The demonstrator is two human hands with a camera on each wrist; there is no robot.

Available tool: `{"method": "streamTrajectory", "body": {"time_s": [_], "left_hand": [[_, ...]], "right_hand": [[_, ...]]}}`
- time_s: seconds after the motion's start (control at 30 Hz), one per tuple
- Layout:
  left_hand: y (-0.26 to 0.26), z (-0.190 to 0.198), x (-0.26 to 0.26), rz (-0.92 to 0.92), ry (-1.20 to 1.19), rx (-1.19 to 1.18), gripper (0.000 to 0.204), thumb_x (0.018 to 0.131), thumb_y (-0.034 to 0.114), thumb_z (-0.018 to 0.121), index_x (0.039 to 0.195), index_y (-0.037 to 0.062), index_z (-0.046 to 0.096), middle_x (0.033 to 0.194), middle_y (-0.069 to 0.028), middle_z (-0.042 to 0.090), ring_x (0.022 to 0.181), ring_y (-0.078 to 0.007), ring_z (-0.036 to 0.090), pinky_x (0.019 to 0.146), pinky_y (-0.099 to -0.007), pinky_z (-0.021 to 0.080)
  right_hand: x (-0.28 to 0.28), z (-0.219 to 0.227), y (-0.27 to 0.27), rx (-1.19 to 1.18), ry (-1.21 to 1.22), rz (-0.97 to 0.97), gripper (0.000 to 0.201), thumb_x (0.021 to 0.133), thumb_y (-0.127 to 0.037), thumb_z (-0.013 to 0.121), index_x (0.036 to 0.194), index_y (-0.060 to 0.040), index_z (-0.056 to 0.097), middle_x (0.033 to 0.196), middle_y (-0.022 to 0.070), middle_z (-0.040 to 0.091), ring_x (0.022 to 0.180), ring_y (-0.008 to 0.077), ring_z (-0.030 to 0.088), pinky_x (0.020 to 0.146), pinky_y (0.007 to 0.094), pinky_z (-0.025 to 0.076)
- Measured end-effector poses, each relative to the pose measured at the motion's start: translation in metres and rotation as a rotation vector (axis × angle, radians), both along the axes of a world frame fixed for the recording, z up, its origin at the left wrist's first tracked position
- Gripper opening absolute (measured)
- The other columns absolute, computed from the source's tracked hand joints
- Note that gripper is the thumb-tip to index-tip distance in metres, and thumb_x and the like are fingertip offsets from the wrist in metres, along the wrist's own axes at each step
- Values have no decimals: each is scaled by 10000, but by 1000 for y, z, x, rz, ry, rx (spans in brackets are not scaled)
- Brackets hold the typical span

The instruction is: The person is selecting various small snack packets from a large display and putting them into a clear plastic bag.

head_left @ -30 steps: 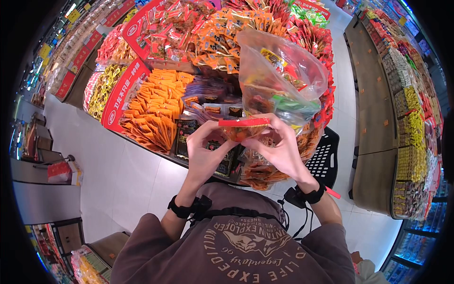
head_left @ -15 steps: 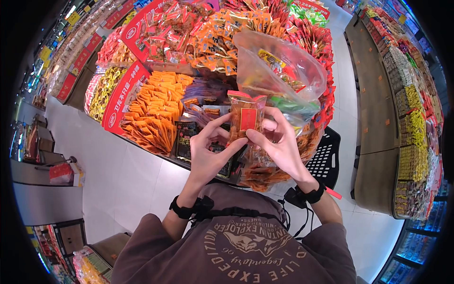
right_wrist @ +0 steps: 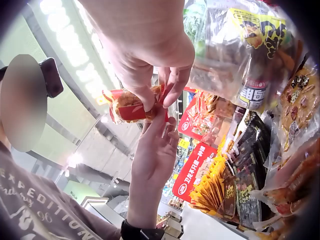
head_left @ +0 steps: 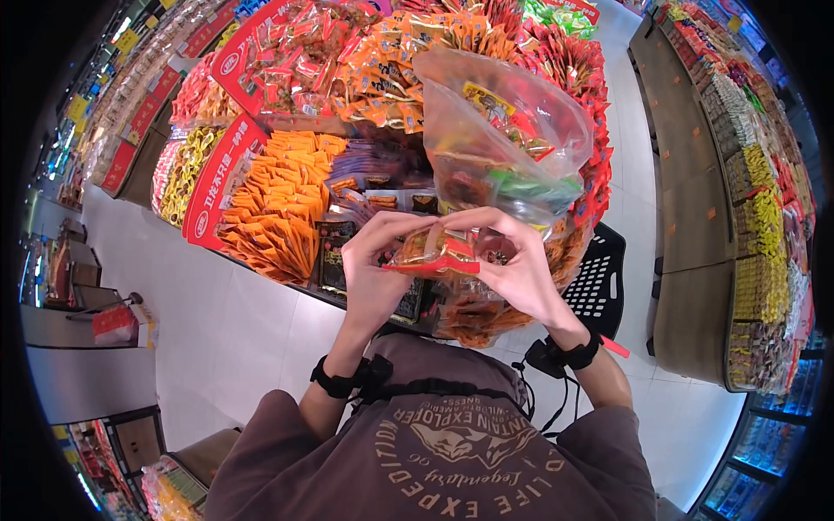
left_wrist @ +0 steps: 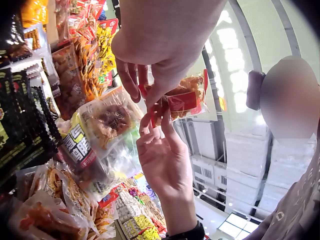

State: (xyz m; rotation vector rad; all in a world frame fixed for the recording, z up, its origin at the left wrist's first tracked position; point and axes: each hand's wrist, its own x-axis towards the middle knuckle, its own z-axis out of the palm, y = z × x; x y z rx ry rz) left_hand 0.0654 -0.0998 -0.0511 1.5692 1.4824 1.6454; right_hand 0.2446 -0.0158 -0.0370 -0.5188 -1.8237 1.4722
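Note:
A small clear snack packet (head_left: 434,250) with a red label is held between both hands over the front of the display. My left hand (head_left: 375,265) pinches one side of it with thumb and fingers, and my right hand (head_left: 519,273) pinches the other side. In the right wrist view, brown pieces show through the film of the packet (right_wrist: 131,106), and the fingertips of both hands meet at one end of it. Just beyond the hands stands a large clear plastic bag (head_left: 460,113) with several packets inside.
Orange packets (head_left: 278,200) fill the bin at left, beside black packets (right_wrist: 250,185). A red sign board (head_left: 217,187) edges the display. A black perforated basket (head_left: 599,278) is right of it. Low shelves (head_left: 691,217) with goods line the right aisle.
The packet turned from edge-on to upright with its label showing, then tipped over again so its red end points toward the body. Both hands stay on it throughout.

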Motion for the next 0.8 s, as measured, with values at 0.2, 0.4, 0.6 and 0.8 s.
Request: {"method": "streamTrajectory", "body": {"time_s": [0.2,0.4,0.6,0.8], "left_hand": [[-2,-15,3,-13,-151,-86,411,754,-16,775,1155,-3,687,923,-57,704,779,-87,651,694,-233,520],[2,-9,15,-30,-120,-113,523,783,35,798,1266,-30,607,746,-13,676,684,-47,616,650,-208,504],[5,-8,21,-71,-95,-152,509,791,41,794,1260,-35,610,748,-15,674,677,-48,615,650,-208,502],[4,-10,24,-96,-248,-212,422,833,39,757,1221,-57,619,819,-41,677,731,-67,631,672,-218,513]], "right_hand": [[0,-6,-4,-30,-19,-55,335,842,-65,749,1153,-47,626,1025,30,696,879,84,631,663,227,499],[8,-4,-3,-349,-28,-65,391,899,-106,714,1216,-2,509,875,17,690,665,39,595,585,210,479],[17,-11,-6,-378,20,-80,396,918,-106,694,1232,5,479,864,23,689,662,53,600,586,210,486],[21,-12,-9,-347,12,-103,357,902,-116,718,1186,0,536,935,37,689,756,71,620,662,224,499]]}}
